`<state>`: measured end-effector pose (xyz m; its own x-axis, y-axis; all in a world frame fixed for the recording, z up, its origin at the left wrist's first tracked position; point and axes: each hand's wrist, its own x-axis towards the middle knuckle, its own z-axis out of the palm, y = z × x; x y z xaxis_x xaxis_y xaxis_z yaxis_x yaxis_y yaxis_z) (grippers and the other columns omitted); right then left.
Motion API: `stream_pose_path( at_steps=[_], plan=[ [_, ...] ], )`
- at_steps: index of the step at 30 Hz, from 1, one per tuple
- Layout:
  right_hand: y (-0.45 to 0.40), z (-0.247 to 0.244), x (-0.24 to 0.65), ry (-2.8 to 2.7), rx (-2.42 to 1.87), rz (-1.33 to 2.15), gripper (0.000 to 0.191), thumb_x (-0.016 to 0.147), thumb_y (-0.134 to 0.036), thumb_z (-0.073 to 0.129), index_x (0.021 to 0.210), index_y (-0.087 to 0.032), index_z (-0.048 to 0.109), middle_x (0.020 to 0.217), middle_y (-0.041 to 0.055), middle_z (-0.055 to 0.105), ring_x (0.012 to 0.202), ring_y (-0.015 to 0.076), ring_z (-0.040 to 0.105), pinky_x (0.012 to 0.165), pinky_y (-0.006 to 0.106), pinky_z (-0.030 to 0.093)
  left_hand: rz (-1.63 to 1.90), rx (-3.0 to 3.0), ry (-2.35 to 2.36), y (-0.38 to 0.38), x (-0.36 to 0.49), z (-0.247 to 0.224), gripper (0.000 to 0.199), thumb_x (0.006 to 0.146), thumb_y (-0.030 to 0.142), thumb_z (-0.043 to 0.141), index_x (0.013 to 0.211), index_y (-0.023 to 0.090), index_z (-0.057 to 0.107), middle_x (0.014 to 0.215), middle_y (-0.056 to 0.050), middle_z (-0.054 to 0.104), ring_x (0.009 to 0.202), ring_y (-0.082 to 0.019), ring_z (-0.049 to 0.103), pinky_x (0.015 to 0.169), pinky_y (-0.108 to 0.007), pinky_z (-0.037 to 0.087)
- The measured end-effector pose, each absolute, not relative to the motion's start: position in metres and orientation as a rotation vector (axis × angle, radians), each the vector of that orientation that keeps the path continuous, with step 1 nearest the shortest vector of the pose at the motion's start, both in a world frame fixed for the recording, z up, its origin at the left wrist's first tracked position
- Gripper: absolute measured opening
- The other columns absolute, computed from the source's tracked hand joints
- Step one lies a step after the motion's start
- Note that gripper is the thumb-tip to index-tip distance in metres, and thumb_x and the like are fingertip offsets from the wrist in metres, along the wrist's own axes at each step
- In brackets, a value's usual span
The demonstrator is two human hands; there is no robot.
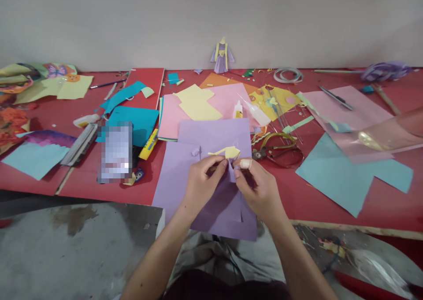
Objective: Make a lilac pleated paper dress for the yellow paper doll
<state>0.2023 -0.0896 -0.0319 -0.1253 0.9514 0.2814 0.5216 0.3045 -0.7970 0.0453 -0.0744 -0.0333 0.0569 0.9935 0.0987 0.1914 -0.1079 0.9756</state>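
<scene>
Over purple sheets (211, 132), my left hand (205, 176) and my right hand (259, 183) meet around a small folded purple paper piece (232, 171). Both pinch it between thumb and fingers. A pale yellow paper piece (232, 152) with a thin strip sticking out to the left sits just above the fingertips. Something whitish is wrapped round a finger of my right hand. A small purple paper curl (195, 151) lies on the sheet left of my hands. Against the wall stands a purple and yellow paper figure (222, 57).
Scissors (277, 149) lie right of my hands, glue bottles (238, 110) beyond them. A yellow glue stick (148, 144) and a blurred-out rectangular object (115, 152) lie left. Pink and light blue sheets (340, 174) cover the right side, where another person's forearm (403, 126) reaches in.
</scene>
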Motion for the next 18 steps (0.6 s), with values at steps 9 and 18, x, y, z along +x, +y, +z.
stream_pose_path(
  at_steps=[9, 18],
  plan=[
    [-0.0897, -0.0343, 0.2056, -1.623, -1.324, 0.930, 0.014, 0.098, -0.033, 0.051, 0.094, -0.023, 0.060, 0.091, 0.0046, 0.070, 0.078, 0.0182, 0.065, 0.069, 0.027, 0.051, 1.152, 1.431, 1.293, -0.0728, 0.0447, -0.0293, 0.017, 0.092, 0.027, 0.058, 0.086, 0.019, 0.071, 0.084, -0.002, 0.075, 0.076, -0.015, 0.067, 0.069, -0.024, 0.052],
    [-0.0883, -0.0350, 0.2070, -1.548, -1.278, 1.012, 0.012, 0.097, -0.030, 0.053, 0.094, -0.024, 0.062, 0.092, 0.0037, 0.072, 0.080, 0.0181, 0.067, 0.071, 0.027, 0.052, 1.152, 1.328, 1.252, -0.0738, 0.0443, -0.0301, 0.015, 0.091, 0.029, 0.061, 0.083, 0.019, 0.069, 0.077, 0.000, 0.071, 0.071, -0.014, 0.066, 0.067, -0.023, 0.053]
  ],
)
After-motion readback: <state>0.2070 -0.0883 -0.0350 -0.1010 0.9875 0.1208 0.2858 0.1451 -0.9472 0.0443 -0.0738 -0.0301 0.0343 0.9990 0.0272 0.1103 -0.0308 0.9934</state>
